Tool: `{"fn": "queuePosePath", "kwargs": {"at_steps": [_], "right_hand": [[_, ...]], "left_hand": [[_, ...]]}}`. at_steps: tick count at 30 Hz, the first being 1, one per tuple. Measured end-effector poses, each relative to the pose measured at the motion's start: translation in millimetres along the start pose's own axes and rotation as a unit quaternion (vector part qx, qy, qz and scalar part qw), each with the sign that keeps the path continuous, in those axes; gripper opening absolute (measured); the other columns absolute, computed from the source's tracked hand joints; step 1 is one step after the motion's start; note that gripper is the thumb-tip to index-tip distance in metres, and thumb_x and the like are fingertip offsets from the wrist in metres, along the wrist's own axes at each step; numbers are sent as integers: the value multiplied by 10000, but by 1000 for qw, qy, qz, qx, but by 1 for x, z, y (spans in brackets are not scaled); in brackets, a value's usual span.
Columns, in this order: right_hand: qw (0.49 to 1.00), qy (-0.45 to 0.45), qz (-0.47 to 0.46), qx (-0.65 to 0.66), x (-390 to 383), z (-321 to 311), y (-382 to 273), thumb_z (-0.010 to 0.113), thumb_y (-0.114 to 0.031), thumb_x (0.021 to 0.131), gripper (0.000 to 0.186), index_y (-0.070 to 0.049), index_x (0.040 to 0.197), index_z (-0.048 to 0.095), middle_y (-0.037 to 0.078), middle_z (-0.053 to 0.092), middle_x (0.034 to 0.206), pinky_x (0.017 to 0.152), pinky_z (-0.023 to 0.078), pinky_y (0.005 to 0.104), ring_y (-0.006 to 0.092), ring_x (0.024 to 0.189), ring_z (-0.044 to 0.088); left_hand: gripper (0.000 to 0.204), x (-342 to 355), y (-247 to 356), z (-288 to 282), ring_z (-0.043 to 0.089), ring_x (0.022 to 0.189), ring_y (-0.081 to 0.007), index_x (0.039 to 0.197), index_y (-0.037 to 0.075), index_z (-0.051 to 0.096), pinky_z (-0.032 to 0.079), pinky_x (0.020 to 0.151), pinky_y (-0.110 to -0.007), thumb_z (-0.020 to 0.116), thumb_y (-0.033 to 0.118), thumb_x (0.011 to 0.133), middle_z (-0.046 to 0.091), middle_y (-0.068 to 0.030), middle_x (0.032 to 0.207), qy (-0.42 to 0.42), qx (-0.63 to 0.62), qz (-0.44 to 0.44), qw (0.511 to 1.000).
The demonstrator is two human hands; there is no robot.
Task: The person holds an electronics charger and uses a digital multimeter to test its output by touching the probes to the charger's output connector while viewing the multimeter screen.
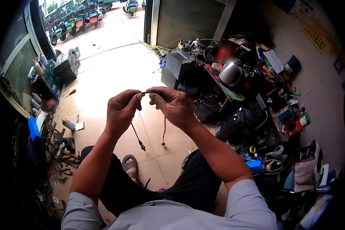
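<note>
Fingers of both hands in a firm pinch, thumb against forefinger, on a thin dark cable. Left hand and right hand near each other, only a short arched span bare between. Position of cable: raised in front of the body, over pale floor tiles, ahead of dark trousers. Probable reason for the close grip: control over that small bend, hard to steady from farther out. Elbows spread wide, likely for balance and a clear line of sight. Loose lengths left to dangle by own weight, apart from each other: below left hand, a dark lead with a thicker, roughly cylindrical connector; below right hand, a slightly wavy lead with a small blunt tip. One continuous length or two joined: cannot tell, being partly covered by the grip. Judging by the smooth arch, pliable but springy. Off to the left: cordless drill, hard dark casing; cylindrical spray can; slim screwdriver with reddish handle, flat on the floor. Off to the right, a dense heap: squared black cases, rigid-looking; rounded metal kettle, shiny, apparently set high for lack of other room; glossy blue packet; limp greyish cloth pouch, softly creased.
</note>
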State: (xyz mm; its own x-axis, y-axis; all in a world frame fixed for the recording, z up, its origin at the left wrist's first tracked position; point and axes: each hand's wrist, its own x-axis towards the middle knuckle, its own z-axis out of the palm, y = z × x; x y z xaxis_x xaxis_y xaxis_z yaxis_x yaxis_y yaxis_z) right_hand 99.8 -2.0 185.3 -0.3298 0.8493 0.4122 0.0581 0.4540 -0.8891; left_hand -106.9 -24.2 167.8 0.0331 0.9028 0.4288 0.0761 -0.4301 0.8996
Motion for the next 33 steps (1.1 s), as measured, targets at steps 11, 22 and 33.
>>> {"fn": "queuePosePath", "kwargs": {"at_steps": [11,22,33], "right_hand": [[996,0,-73,-44,1,-4,7,677,-157,1055,226,7,1192,749,88,782,928,730,570,275,122,814,706],[987,-110,79,91,-3,2,18,583,-253,1115,321,25,1222,701,49,730,892,676,560,267,99,706,644],[992,-86,19,-91,-3,5,14,607,-237,1067,476,23,1462,551,187,745,1034,841,579,406,303,836,724]], "left_hand": [[213,2,6,5,518,567,-55,1078,-28,733,375,500,-216,656,171,1075,637,-30,706,4,-59,-58,997],[224,3,4,2,489,559,-49,1096,-15,731,366,507,-216,657,195,1077,616,-9,702,47,-98,-60,992],[218,3,4,0,482,543,-43,1082,-9,731,352,482,-220,643,189,1084,601,4,678,43,-128,-53,989]]}}
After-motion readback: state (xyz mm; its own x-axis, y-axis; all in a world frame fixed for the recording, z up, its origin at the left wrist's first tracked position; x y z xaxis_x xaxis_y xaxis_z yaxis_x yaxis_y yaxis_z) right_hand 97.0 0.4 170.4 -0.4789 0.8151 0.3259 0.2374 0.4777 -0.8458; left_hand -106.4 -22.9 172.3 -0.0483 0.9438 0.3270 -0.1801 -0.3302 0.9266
